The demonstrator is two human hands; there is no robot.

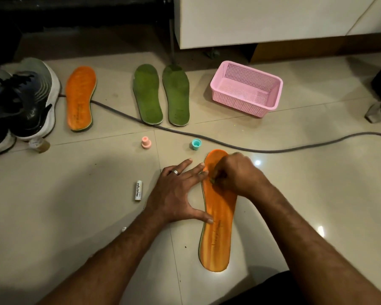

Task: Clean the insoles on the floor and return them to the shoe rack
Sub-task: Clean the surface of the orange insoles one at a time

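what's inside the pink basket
Nothing shows inside the pink basket: only its perforated floor and far walls are visible. The near wall hides the strip of floor just behind it.

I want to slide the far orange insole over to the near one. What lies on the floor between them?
In the head view, between the far orange insole and the near orange insole lie the grey cable and the pink cap.

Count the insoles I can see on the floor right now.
4: one orange insole under both hands, a second orange insole beside the sneakers, and two green insoles left of the pink basket. Others may lie outside view.
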